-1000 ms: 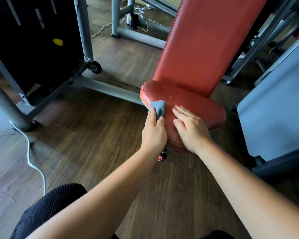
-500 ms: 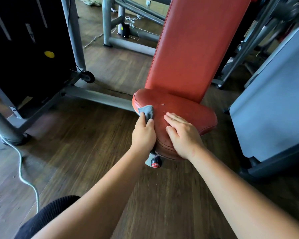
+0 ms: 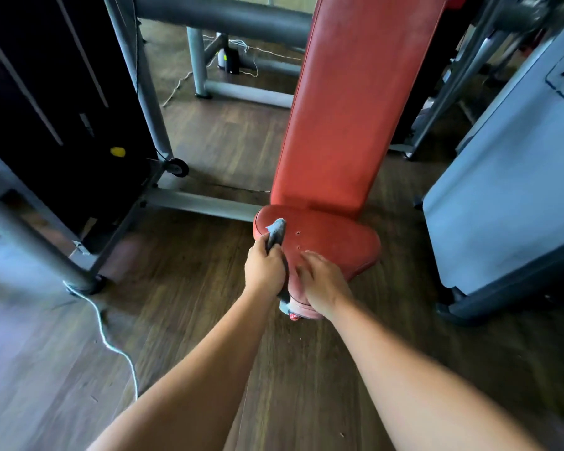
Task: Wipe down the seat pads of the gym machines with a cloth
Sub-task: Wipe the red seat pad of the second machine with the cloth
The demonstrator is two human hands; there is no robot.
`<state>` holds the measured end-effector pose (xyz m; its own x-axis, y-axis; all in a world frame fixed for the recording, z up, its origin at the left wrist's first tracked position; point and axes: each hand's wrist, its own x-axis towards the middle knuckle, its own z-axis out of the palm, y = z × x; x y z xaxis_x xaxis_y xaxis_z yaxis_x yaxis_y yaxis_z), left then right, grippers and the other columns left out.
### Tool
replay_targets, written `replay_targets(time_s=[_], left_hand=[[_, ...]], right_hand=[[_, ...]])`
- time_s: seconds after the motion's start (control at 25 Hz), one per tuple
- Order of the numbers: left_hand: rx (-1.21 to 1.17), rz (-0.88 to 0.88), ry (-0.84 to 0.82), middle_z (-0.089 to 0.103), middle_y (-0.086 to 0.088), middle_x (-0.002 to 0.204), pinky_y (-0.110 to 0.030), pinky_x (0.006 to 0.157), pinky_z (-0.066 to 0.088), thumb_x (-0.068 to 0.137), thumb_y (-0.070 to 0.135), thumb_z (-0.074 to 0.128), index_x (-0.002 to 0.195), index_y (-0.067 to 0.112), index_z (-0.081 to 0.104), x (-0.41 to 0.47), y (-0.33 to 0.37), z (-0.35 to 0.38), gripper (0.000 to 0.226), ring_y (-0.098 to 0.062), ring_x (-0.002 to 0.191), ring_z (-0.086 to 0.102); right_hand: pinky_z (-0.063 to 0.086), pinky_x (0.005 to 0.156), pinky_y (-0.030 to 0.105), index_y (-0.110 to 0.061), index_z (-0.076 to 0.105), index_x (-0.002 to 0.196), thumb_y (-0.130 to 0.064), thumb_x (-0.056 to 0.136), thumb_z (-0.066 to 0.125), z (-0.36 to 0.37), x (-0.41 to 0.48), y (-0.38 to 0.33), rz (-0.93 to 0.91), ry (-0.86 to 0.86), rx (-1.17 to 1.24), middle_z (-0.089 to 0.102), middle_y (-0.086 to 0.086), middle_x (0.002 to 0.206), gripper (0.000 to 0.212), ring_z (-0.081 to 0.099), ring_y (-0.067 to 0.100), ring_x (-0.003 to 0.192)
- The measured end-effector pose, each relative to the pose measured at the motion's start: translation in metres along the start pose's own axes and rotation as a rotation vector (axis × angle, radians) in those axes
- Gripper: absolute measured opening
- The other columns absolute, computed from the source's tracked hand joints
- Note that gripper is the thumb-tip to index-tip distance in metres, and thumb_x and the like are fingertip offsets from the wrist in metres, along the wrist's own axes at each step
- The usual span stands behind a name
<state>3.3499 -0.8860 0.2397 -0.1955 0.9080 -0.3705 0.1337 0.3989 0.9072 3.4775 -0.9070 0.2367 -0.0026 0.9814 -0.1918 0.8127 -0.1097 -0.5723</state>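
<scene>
A red seat pad [image 3: 336,242] sits low in the middle of the view, below a tall red back pad [image 3: 352,105]. My left hand [image 3: 263,270] grips a grey-blue cloth [image 3: 276,231] and presses it on the seat's left edge. The cloth sticks out above my fist, and a dark fold hangs down beside the seat's near end. My right hand [image 3: 323,283] lies flat on the near part of the seat, fingers spread.
A black weight stack [image 3: 56,112] in a grey frame [image 3: 137,79] stands left. A grey machine panel [image 3: 508,196] is close on the right. A white cable [image 3: 108,343] runs across the wooden floor [image 3: 189,320]. A red knob [image 3: 293,316] sits under the seat.
The view has pulled back and tilted up, so the seat looks smaller. My left hand has turned with the cloth on the seat's left edge. My right hand stays on the seat.
</scene>
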Motion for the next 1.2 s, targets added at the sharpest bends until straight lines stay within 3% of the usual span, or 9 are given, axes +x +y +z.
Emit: replay_targets(time_s=[0.08, 0.2, 0.28, 0.36, 0.52, 0.72, 0.92, 1.04, 1.2], left_hand=[[-0.1, -0.062, -0.034, 0.066, 0.002, 0.119, -0.044, 0.108, 0.047, 0.099, 0.023, 0.052, 0.13, 0.025, 0.058, -0.028, 0.044, -0.01, 0.032, -0.022, 0.116, 0.062], [-0.218, -0.108, -0.065, 0.072, 0.0, 0.112, -0.049, 0.106, 0.05, 0.085, 0.037, 0.054, 0.114, 0.027, 0.065, -0.072, 0.097, -0.023, 0.032, -0.022, 0.112, 0.067], [-0.288, -0.119, -0.069, 0.076, -0.001, 0.11, -0.047, 0.105, 0.052, 0.085, 0.047, 0.053, 0.111, 0.029, 0.073, -0.102, 0.131, -0.03, 0.038, -0.02, 0.109, 0.07], [-0.316, -0.123, -0.045, 0.078, -0.002, 0.108, -0.042, 0.102, 0.054, 0.092, 0.055, 0.049, 0.113, 0.026, 0.076, -0.135, 0.166, -0.038, 0.045, -0.017, 0.106, 0.071], [-0.352, -0.145, -0.053, 0.078, 0.001, 0.105, -0.038, 0.098, 0.055, 0.096, 0.066, 0.04, 0.129, 0.021, 0.068, -0.183, 0.217, -0.057, 0.063, -0.012, 0.1, 0.073], [-0.329, -0.212, -0.185, 0.077, -0.006, 0.114, -0.039, 0.104, 0.053, 0.09, 0.074, 0.044, 0.122, 0.02, 0.075, -0.212, 0.235, -0.08, 0.07, -0.019, 0.108, 0.072], [0.03, -0.031, -0.243, 0.079, 0.001, 0.108, -0.039, 0.096, 0.054, 0.068, 0.082, 0.049, 0.109, 0.022, 0.08, -0.22, 0.249, -0.113, 0.079, -0.018, 0.108, 0.072], [0.26, 0.078, -0.187, 0.075, 0.012, 0.104, -0.027, 0.075, 0.05, 0.089, 0.072, 0.05, 0.117, 0.028, 0.077, -0.237, 0.263, -0.138, 0.058, -0.005, 0.09, 0.067], [0.558, 0.148, 0.04, 0.073, 0.006, 0.115, -0.034, 0.094, 0.053, 0.097, 0.055, 0.057, 0.124, 0.027, 0.072, -0.253, 0.257, -0.178, 0.042, -0.016, 0.106, 0.067]], right_hand=[[0.046, 0.102, 0.031, -0.016, 0.065, 0.128, -0.032, 0.101, 0.047, -0.032, -0.02, -0.042, 0.069, 0.102, 0.308, 0.068, 0.007, 0.13, 0.036, 0.062, 0.019, 0.121], [0.048, 0.065, 0.005, -0.013, 0.065, 0.126, -0.021, 0.102, 0.049, -0.087, -0.057, -0.108, 0.239, 0.121, 0.842, 0.071, 0.001, 0.109, 0.029, 0.067, -0.011, 0.082], [0.049, 0.06, 0.008, -0.007, 0.064, 0.124, -0.011, 0.103, 0.045, -0.115, -0.073, -0.139, 0.261, 0.105, 1.039, 0.071, 0.006, 0.101, 0.028, 0.069, -0.007, 0.073], [0.054, 0.069, 0.016, -0.009, 0.063, 0.125, -0.011, 0.102, 0.047, -0.143, -0.091, -0.166, 0.273, 0.072, 1.16, 0.074, 0.01, 0.103, 0.028, 0.073, 0.007, 0.086], [0.054, 0.072, 0.018, -0.025, 0.066, 0.123, -0.02, 0.098, 0.055, -0.189, -0.121, -0.206, 0.246, 0.104, 1.053, 0.077, 0.002, 0.106, 0.028, 0.073, 0.009, 0.093], [0.054, 0.086, 0.031, -0.026, 0.069, 0.112, -0.028, 0.091, 0.061, -0.223, -0.142, -0.223, 0.208, 0.24, 0.782, 0.075, -0.006, 0.099, 0.022, 0.071, 0.012, 0.093], [0.052, 0.084, 0.033, -0.031, 0.069, 0.1, -0.032, 0.089, 0.062, -0.246, -0.152, -0.216, 0.125, 0.182, 0.588, 0.074, -0.005, 0.095, 0.013, 0.068, 0.018, 0.093], [0.048, 0.085, 0.03, -0.024, 0.07, 0.112, -0.03, 0.089, 0.063, -0.26, -0.144, -0.208, 0.002, 0.075, 0.386, 0.075, 0.001, 0.107, 0.024, 0.066, 0.02, 0.1], [0.051, 0.095, 0.038, -0.025, 0.068, 0.117, -0.036, 0.084, 0.064, -0.258, -0.135, -0.229, -0.235, -0.097, 0.188, 0.075, 0.003, 0.111, 0.035, 0.067, 0.025, 0.105]])
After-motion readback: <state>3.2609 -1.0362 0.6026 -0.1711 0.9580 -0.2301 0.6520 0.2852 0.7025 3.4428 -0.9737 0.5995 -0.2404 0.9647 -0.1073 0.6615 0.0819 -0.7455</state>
